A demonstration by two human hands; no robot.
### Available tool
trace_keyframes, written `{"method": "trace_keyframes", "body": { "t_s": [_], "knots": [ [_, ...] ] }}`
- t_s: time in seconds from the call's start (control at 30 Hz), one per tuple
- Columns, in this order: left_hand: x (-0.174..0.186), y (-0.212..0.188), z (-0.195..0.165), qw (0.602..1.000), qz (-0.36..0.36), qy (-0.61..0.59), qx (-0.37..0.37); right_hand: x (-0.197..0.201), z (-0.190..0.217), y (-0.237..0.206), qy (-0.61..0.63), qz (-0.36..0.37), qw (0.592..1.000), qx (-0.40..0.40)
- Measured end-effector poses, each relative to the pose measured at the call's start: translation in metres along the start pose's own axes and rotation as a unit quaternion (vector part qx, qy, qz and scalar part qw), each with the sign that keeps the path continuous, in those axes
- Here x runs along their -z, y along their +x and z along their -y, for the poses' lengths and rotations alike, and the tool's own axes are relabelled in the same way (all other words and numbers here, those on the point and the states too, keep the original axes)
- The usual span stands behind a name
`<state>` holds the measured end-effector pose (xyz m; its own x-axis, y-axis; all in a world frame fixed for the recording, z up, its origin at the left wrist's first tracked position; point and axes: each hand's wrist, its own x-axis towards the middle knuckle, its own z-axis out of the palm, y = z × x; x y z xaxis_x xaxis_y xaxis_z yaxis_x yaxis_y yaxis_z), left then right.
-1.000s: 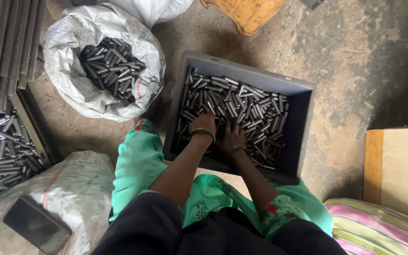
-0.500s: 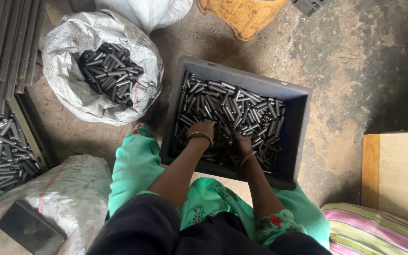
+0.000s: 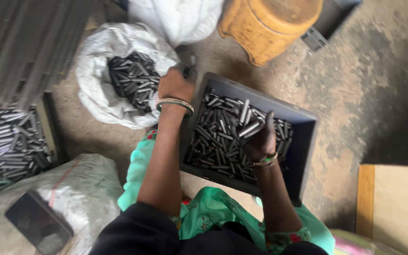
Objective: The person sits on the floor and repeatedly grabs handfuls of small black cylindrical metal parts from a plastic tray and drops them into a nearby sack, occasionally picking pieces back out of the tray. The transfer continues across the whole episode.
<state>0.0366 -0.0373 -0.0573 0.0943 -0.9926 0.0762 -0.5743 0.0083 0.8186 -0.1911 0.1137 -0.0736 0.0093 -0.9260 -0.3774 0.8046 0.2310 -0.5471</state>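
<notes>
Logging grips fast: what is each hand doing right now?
Left hand: closed on short dark metal rods, above the white sack.
Right hand: closed on rods in the grey plastic crate.

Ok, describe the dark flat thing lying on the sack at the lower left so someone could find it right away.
Start at the grey crate of dark metal tubes in the middle, where the right hand rests. Go down left, past the left hand, to the pale woven sack in the corner. The phone lies on it, the only flat, glossy black slab among tubes and sacks.
</notes>
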Motion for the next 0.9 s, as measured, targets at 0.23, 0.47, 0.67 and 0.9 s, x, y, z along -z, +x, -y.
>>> {"method": "trace_keyframes", "body": {
  "t_s": [0.23, 0.47, 0.67, 0.9],
  "knots": [
    [0.068, 0.032, 0.003, 0.984, -0.166, 0.028, 0.057, -0.128, -0.026, 0.109, -0.124, 0.090, 0.987, -0.049],
    [0.028, 0.023, 0.006, 0.989, -0.147, 0.006, -0.010, -0.051, -0.012, 0.091, -0.268, 0.008, 0.963, 0.009],
    [-0.080, -0.021, 0.007, 0.979, 0.119, 0.166, 0.012, 0.123, 0.012, 0.049, -0.556, -0.299, 0.775, 0.029],
    [-0.165, -0.120, 0.030, 0.830, 0.464, 0.309, 0.033, 0.145, -0.043, 0.077, -0.785, -0.280, 0.545, -0.094]
  ]
}}
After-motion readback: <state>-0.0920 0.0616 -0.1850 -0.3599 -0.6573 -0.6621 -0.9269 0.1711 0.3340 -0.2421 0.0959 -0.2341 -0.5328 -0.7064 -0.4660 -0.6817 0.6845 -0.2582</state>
